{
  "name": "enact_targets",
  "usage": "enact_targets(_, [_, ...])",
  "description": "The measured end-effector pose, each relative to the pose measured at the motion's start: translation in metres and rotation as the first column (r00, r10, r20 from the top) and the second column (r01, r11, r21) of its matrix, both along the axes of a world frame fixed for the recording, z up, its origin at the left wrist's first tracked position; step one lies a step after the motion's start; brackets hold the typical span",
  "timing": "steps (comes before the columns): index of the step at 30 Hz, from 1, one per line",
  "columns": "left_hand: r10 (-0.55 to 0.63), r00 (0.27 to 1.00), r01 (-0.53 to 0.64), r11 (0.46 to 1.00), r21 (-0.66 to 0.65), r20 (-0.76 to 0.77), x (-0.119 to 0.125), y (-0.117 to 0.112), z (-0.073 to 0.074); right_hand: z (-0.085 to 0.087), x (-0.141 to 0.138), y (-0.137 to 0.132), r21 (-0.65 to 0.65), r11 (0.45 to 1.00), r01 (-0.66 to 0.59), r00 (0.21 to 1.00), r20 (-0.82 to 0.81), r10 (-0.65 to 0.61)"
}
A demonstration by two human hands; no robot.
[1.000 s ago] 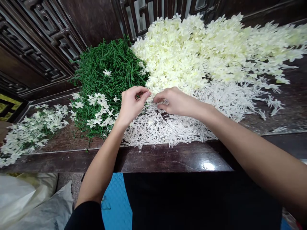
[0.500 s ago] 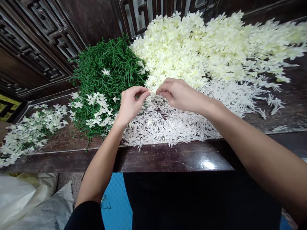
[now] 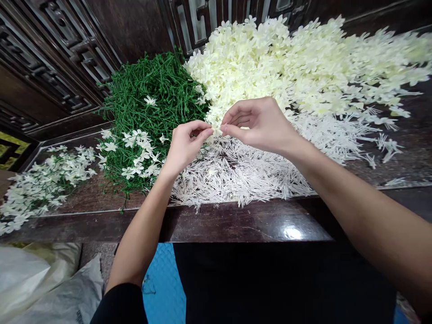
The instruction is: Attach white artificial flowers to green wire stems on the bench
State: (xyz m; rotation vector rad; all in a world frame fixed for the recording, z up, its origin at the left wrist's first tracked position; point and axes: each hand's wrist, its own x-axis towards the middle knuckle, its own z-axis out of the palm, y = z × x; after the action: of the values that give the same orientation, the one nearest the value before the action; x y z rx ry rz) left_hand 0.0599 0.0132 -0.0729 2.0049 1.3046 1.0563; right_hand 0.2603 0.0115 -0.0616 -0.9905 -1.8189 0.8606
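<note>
My left hand (image 3: 185, 146) and my right hand (image 3: 259, 122) meet fingertip to fingertip over a heap of thin white plastic flower centres (image 3: 243, 173). Both pinch something small and pale between thumb and forefinger; it is too small to name. Behind the hands rises a big pile of cream artificial petals (image 3: 290, 67). To the left lies a tangle of green plastic stems (image 3: 148, 96), some with white flowers on them (image 3: 138, 153).
A row of finished white flower sprigs (image 3: 43, 180) lies at the far left of the dark wooden table (image 3: 236, 222). Carved dark wood panels (image 3: 57, 54) stand behind. White plastic bags (image 3: 43, 283) and a blue mat (image 3: 164, 283) are on the floor below.
My right hand has lifted off the white pile and turned up, bringing its pinched fingertips to the left hand's. The left hand has barely moved.
</note>
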Motion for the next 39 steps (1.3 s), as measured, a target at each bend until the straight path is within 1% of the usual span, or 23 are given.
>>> enact_targets(5, [-0.049,0.997,0.051,0.998,-0.026,0.054,0.0016,-0.001,0.001,-0.0025,-0.001,0.0006,-0.005,0.999,-0.034,0.998,-0.053,0.034])
enact_targets(8, [-0.07,0.994,0.074,0.996,-0.051,0.08,0.0018,-0.0017,0.0031,-0.0019,-0.0007,0.0002,-0.001,0.999,-0.033,0.997,-0.066,0.033])
enact_targets(13, [-0.081,0.987,0.093,0.992,-0.089,0.138,0.0009,-0.0016,0.0051,-0.0002,-0.0006,-0.0004,0.022,0.999,-0.035,0.992,-0.119,0.037])
enact_targets(17, [-0.086,0.982,0.104,0.99,-0.1,0.171,0.0004,-0.0005,0.0047,-0.001,0.0,0.001,0.049,0.997,-0.052,0.991,-0.118,0.058])
enact_targets(22, [-0.091,0.982,0.11,0.988,-0.109,0.165,-0.0008,0.0001,0.0044,-0.0042,0.0011,0.0038,0.067,0.997,-0.049,0.995,-0.084,0.055])
enact_targets(27, [-0.132,0.985,0.143,0.985,-0.098,0.111,-0.0019,-0.001,0.0054,-0.0048,-0.0004,0.0031,0.054,0.997,-0.051,0.996,-0.064,0.055])
enact_targets(31, [-0.138,0.985,0.15,0.982,-0.117,0.103,-0.0012,-0.0023,0.0066,-0.0054,-0.001,0.0019,0.061,0.995,-0.076,0.994,-0.069,0.08])
enact_targets(34, [-0.115,0.987,0.127,0.987,-0.101,0.116,-0.0006,-0.002,0.0058,-0.0055,0.0001,0.0021,0.032,0.997,-0.073,0.996,-0.049,0.075])
enact_targets(37, [-0.081,0.989,0.091,0.993,-0.074,0.124,-0.0003,-0.0008,0.0041,-0.0051,0.0008,0.0034,-0.041,0.996,-0.075,0.997,-0.01,0.074])
enact_targets(39, [-0.079,0.989,0.089,0.994,-0.071,0.126,-0.0002,-0.0002,0.003,-0.0051,0.0,0.0041,-0.078,0.994,-0.081,0.997,0.008,0.082])
